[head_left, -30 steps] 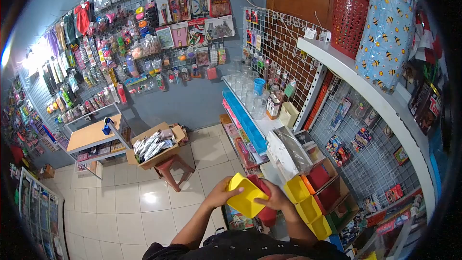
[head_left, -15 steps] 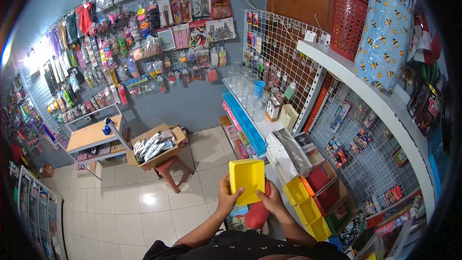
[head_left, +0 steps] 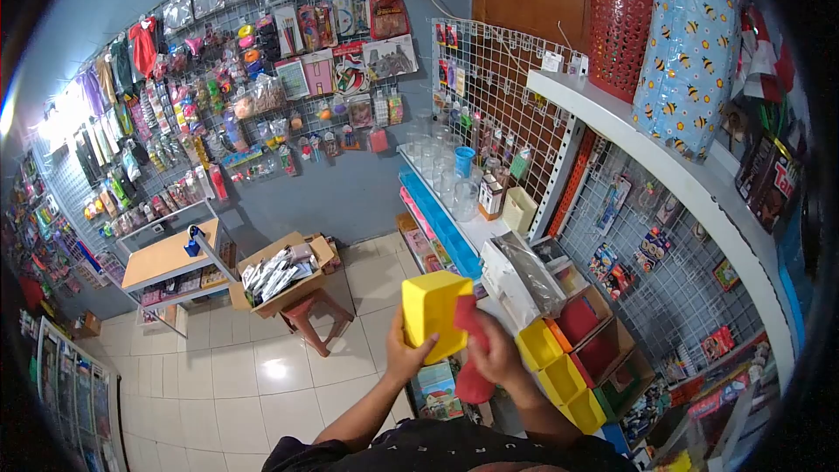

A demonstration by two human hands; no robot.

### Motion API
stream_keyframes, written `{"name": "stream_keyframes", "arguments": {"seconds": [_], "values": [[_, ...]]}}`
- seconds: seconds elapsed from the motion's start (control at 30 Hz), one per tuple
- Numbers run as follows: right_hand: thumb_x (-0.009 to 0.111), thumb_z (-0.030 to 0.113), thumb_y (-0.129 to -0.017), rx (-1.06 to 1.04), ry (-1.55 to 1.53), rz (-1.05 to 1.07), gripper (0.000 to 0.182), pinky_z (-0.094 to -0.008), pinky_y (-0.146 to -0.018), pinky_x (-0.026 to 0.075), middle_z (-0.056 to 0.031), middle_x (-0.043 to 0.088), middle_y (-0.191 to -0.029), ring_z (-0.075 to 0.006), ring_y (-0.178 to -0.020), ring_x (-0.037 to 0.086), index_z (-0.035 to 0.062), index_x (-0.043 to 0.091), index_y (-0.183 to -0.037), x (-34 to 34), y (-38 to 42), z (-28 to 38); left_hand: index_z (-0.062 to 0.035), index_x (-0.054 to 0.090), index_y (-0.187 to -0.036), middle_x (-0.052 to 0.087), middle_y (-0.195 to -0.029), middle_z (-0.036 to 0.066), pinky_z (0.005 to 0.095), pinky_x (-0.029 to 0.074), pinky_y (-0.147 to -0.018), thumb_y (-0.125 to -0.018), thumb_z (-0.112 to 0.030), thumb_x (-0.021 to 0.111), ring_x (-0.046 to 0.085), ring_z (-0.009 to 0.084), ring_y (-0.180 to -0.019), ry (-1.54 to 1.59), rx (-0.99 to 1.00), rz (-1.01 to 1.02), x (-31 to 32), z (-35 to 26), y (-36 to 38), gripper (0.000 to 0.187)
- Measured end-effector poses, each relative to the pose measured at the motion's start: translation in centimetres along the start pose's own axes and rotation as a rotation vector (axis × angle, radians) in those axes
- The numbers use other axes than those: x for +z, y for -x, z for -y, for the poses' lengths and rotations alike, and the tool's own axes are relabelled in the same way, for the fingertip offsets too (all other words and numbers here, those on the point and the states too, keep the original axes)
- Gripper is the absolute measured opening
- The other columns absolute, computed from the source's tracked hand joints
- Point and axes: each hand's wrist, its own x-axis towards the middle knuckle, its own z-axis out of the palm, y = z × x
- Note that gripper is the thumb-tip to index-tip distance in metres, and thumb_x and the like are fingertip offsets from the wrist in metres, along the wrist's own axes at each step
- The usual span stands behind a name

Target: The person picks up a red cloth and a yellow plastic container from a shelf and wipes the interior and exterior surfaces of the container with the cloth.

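Observation:
A yellow plastic container is held up in front of my chest, turned so its side shows. My left hand grips its left and lower side. My right hand is closed around a red cloth, which rests against the container's right side and hangs below my fingers. To the right of my right hand, several yellow bins stand in a row, beside cardboard boxes with red and green insides.
A cardboard box of packets sits on a red stool. Glass jars and a blue cup stand on a white shelf. At right, a curved shelf holds a red basket. Packaged goods hang on the wall grids.
The yellow container has turned, showing more of its side, and shifted slightly left. My right hand and the red cloth have moved up against its right side.

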Motion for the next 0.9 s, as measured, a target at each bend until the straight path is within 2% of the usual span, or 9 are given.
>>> {"name": "stream_keyframes", "arguments": {"seconds": [0.1, 0.23, 0.37, 0.4, 0.5, 0.6, 0.63, 0.77, 0.9], "values": [[0.065, 0.018, -0.091, 0.039, 0.234, 0.214, 0.055, -0.0488, -0.105, 0.047, -0.0313, 0.034, -0.154, -0.0499, -0.134, 0.047, 0.0113, 0.053, -0.144, 3.0, 2.2, 0.3, 0.0070, 0.038, -0.147, 0.059, -0.130, 0.018, 0.0373, 0.047, -0.101, -0.081, -0.022, 0.084, 0.060, 0.0253, -0.118, -0.152, 0.100, -0.019, 0.3, -0.9, -0.7, 0.085], [0.062, 0.014, -0.091, -0.004, 0.135, 0.319, 0.052, -0.0500, -0.106, 0.047, -0.0318, 0.033, -0.154, -0.0491, -0.134, 0.046, 0.0121, 0.055, -0.143, 1.8, 1.9, 2.5, 0.0070, 0.037, -0.147, 0.061, -0.128, 0.020, 0.0377, 0.048, -0.102, -0.082, -0.023, 0.083, 0.061, 0.0259, -0.118, -0.112, 0.108, -0.011, -1.1, -2.2, -1.9, 0.085], [0.061, 0.011, -0.090, 0.115, 0.168, 0.329, 0.050, -0.0453, -0.105, 0.048, -0.0258, 0.054, -0.141, -0.0427, -0.128, 0.055, 0.0126, 0.058, -0.140, -1.1, -0.2, 2.6, 0.0061, 0.036, -0.148, 0.061, -0.129, 0.021, 0.0384, 0.048, -0.102, -0.080, -0.025, 0.084, 0.061, 0.0272, -0.119, -0.259, 0.161, 0.020, -1.4, -1.2, -1.2, 0.089], [0.061, 0.010, -0.089, 0.069, 0.163, 0.176, 0.050, -0.0444, -0.103, 0.050, -0.0232, 0.060, -0.135, -0.0398, -0.124, 0.058, 0.0137, 0.059, -0.139, -1.5, -0.8, 2.7, 0.0059, 0.036, -0.148, 0.061, -0.129, 0.021, 0.0386, 0.048, -0.102, -0.080, -0.026, 0.085, 0.061, 0.0277, -0.119, -0.302, 0.167, 0.023, -1.4, -0.9, -1.0, 0.090], [0.062, 0.012, -0.089, -0.021, 0.146, 0.062, 0.052, -0.0466, -0.101, 0.051, -0.0243, 0.056, -0.140, -0.0400, -0.126, 0.057, 0.0145, 0.058, -0.140, -2.4, -2.0, 4.2, 0.0053, 0.036, -0.149, 0.061, -0.129, 0.022, 0.0396, 0.049, -0.101, -0.077, -0.032, 0.087, 0.062, 0.0301, -0.118, -0.102, 0.093, 0.004, -0.3, -0.7, -0.6, 0.095], [0.061, 0.011, -0.088, 0.121, 0.218, 0.501, 0.058, -0.0485, -0.098, 0.052, -0.0259, 0.055, -0.139, -0.0435, -0.125, 0.056, 0.0113, 0.049, -0.145, 1.1, 0.3, 2.1, 0.0053, 0.036, -0.149, 0.060, -0.131, 0.024, 0.0405, 0.049, -0.100, -0.075, -0.035, 0.088, 0.063, 0.0309, -0.118, -0.163, 0.149, 0.036, 0.4, -1.8, -0.8, 0.098], [0.061, 0.011, -0.088, 0.169, 0.177, 0.533, 0.059, -0.0484, -0.101, 0.051, -0.0249, 0.052, -0.142, -0.0430, -0.126, 0.055, 0.0101, 0.047, -0.145, 2.8, 1.8, 1.0, 0.0051, 0.038, -0.149, 0.060, -0.131, 0.025, 0.0413, 0.050, -0.100, -0.074, -0.035, 0.088, 0.063, 0.0323, -0.118, -0.372, 0.229, 0.122, -0.2, -1.7, -1.0, 0.099], [0.060, 0.011, -0.088, -0.045, -0.022, 0.414, 0.059, -0.0465, -0.105, 0.048, -0.0240, 0.052, -0.143, -0.0429, -0.128, 0.054, 0.0095, 0.047, -0.146, 1.9, 1.2, 1.8, 0.0048, 0.041, -0.147, 0.061, -0.129, 0.026, 0.0421, 0.050, -0.099, -0.072, -0.038, 0.089, 0.065, 0.0362, -0.115, -0.199, 0.212, 0.054, -0.8, -1.0, -1.6, 0.099], [0.060, 0.011, -0.088, 0.117, 0.025, 0.423, 0.053, -0.0491, -0.099, 0.050, -0.0231, 0.060, -0.131, -0.0429, -0.119, 0.059, 0.0072, 0.051, -0.140, 2.1, 0.3, -0.3, 0.0058, 0.042, -0.146, 0.061, -0.128, 0.027, 0.0418, 0.050, -0.100, -0.071, -0.038, 0.090, 0.065, 0.0368, -0.114, -0.345, 0.359, 0.111, 0.0, -1.6, -0.8, 0.099]]}}
